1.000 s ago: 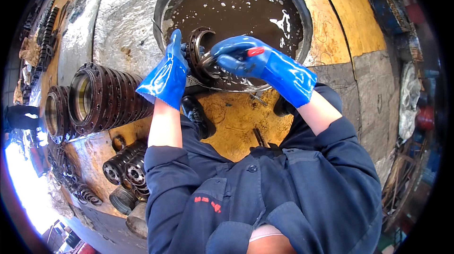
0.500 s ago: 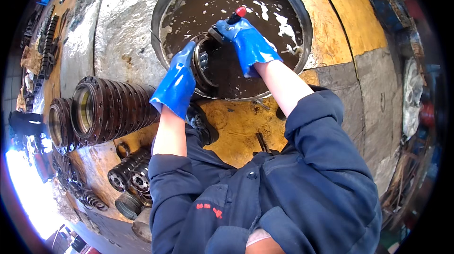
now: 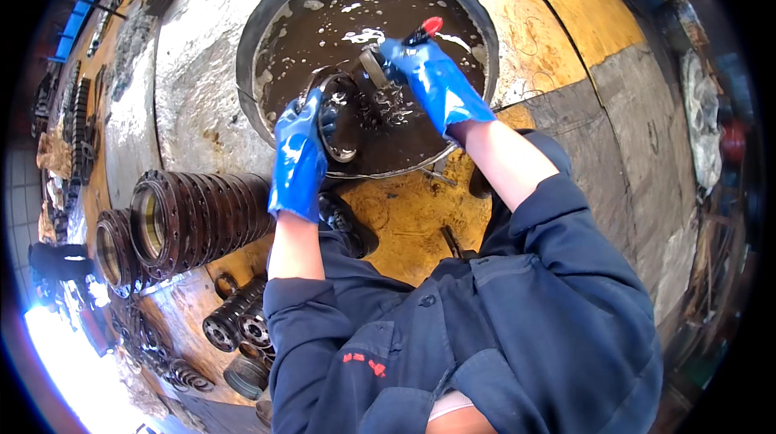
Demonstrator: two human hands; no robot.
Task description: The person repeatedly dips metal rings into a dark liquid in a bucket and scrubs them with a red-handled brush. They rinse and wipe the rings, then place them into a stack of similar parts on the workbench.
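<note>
The left hand (image 3: 299, 131), in a glossy blue rubber glove, grips a dark metal ring with a thick rim (image 3: 343, 155) by its left side. The ring stands tilted on edge at the near left part of a round black tub (image 3: 247, 58), over its murky brown liquid (image 3: 295, 58); whether its lower edge dips in cannot be told.

The right hand (image 3: 424, 69), gloved in the same blue rubber, has its grip closed around a tool with a black handle, a red end and a flat metallic head (image 3: 373, 70). The red end points up and away to the right, while the head hangs just beside the ring, apart from it, above rippled liquid. Pale foam patches float near the far and left rim.

Left of the tub, a long row of rust-brown flanged metal rings (image 3: 206, 216) lies on its side, with a shorter row of similar rings (image 3: 115, 250) next to it. Closer to the person, dark cylindrical metal parts with holed end faces (image 3: 234, 321) lie near thin dark metal coils (image 3: 190, 375). A black shoe (image 3: 349, 224) rests on the worn yellow floor (image 3: 408, 228).
</note>
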